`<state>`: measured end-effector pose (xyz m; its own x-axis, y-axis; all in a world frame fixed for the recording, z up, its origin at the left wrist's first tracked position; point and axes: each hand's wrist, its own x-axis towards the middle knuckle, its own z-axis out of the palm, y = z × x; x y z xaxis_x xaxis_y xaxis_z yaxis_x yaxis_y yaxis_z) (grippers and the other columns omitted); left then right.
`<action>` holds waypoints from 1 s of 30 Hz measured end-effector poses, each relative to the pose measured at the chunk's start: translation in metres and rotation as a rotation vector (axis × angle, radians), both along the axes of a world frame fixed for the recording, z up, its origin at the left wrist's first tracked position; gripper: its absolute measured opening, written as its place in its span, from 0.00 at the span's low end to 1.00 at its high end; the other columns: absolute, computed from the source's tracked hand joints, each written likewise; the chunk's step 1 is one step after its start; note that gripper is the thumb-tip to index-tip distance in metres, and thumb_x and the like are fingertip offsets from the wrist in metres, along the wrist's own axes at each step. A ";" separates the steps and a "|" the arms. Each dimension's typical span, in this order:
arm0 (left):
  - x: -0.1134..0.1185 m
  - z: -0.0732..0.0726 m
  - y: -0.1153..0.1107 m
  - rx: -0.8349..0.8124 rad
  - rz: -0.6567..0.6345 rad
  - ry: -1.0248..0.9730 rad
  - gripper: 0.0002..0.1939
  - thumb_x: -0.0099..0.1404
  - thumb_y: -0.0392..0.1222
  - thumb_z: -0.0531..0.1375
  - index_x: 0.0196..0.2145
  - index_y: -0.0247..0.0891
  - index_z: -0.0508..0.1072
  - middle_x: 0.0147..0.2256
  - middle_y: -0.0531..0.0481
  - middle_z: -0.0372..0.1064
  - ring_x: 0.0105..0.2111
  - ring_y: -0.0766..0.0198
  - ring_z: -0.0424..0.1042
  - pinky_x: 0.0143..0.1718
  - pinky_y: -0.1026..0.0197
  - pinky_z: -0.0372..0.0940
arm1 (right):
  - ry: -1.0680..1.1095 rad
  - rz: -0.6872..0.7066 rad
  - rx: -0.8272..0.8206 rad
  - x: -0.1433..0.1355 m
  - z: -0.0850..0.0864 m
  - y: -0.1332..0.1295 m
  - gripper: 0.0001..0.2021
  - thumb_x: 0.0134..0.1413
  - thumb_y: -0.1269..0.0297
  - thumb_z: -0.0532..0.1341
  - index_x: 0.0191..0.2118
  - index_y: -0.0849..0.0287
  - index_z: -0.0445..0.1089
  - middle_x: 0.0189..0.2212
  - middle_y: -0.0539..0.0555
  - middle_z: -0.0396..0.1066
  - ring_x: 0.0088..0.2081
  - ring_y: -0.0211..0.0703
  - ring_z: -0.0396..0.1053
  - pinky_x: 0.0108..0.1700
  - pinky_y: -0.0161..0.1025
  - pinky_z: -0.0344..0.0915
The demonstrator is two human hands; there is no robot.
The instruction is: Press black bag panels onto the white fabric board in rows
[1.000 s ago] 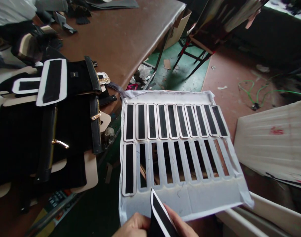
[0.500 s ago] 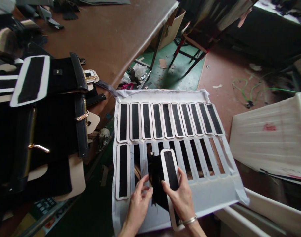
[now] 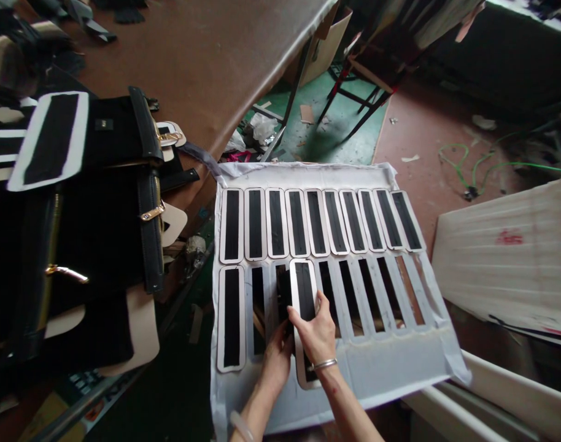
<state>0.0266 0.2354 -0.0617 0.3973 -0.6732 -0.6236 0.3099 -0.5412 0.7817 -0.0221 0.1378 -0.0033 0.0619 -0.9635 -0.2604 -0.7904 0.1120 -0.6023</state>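
Note:
My right hand is closed on a long white-edged panel with rounded corners and a black strip down its middle. The panel is tilted over the lower row of slots in a white slotted board. My left hand is close against the panel's left edge, its fingers hidden behind the panel and my right hand. Similar panels lie side by side along the board's upper row. One more panel lies at the left end of the lower row.
Left of the board are stacked black pieces with gold zips, topped by a larger white-edged panel. A brown table stands behind, with a stool farther right. A white sack-like container borders the right side.
My right hand has moved the panel left and farther from me. My left hand has moved right, to the panel's edge. The dark fabric between my hands is now mostly hidden.

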 end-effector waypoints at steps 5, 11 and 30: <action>0.006 0.018 0.011 -0.052 -0.022 -0.147 0.19 0.63 0.43 0.54 0.51 0.39 0.72 0.50 0.40 0.71 0.52 0.50 0.69 0.57 0.47 0.62 | -0.007 0.007 -0.062 0.001 -0.014 -0.007 0.43 0.46 0.46 0.62 0.62 0.72 0.54 0.60 0.71 0.61 0.60 0.63 0.61 0.60 0.55 0.60; 0.004 0.016 0.020 -0.078 -0.097 -0.163 0.20 0.57 0.34 0.53 0.47 0.38 0.73 0.45 0.41 0.73 0.38 0.57 0.75 0.41 0.54 0.72 | -0.025 0.046 -0.119 0.001 -0.032 -0.009 0.42 0.48 0.47 0.62 0.63 0.69 0.52 0.58 0.69 0.62 0.59 0.58 0.63 0.59 0.50 0.61; 0.021 -0.018 0.010 -0.056 -0.059 -0.449 0.20 0.61 0.34 0.50 0.50 0.35 0.70 0.46 0.38 0.72 0.46 0.54 0.74 0.48 0.51 0.70 | 0.408 0.255 0.032 0.032 -0.055 0.017 0.37 0.63 0.49 0.50 0.67 0.73 0.46 0.47 0.68 0.63 0.43 0.60 0.71 0.35 0.49 0.71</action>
<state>0.0473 0.2453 -0.0802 0.5803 -0.7304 -0.3602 -0.0966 -0.5010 0.8601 0.0098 0.1544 -0.0581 0.1819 -0.9220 -0.3418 -0.9660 -0.1027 -0.2371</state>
